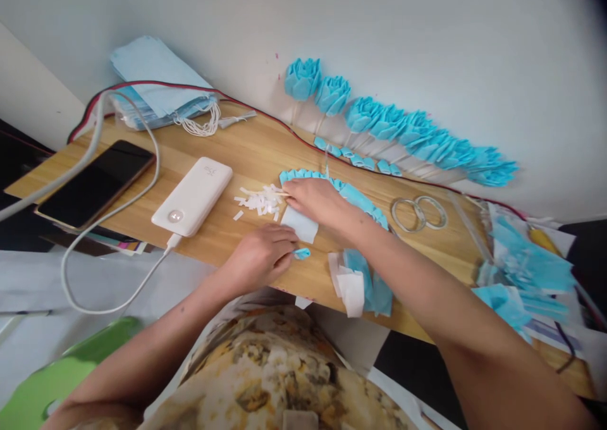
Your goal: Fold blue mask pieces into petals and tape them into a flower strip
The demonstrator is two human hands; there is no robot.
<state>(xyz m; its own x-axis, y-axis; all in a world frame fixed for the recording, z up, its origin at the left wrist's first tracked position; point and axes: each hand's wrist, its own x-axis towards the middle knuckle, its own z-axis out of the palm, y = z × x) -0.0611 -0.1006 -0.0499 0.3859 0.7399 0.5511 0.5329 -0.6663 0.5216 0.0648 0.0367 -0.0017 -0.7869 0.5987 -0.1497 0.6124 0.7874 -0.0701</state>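
My left hand point(263, 256) rests near the table's front edge, its fingers pinched together at a small folded blue piece of fabric point(301, 253). My right hand point(310, 197) reaches across, fingers closed around a thin wooden stick point(281, 194) whose tip points at a pile of short white strips point(262, 201). Between the hands lies a pale flat piece point(301, 224), partly under my right hand. Behind my right hand runs a row of folded blue pieces point(363, 197), partly hidden by the hand and forearm.
Blue fabric flowers on sticks point(365, 114) lean along the wall. Two tape rings point(408, 215) lie to the right, with blue scraps point(526, 259) beyond. At left are a stack of face masks point(161, 76), a phone point(97, 180) and a cabled white power bank point(193, 196).
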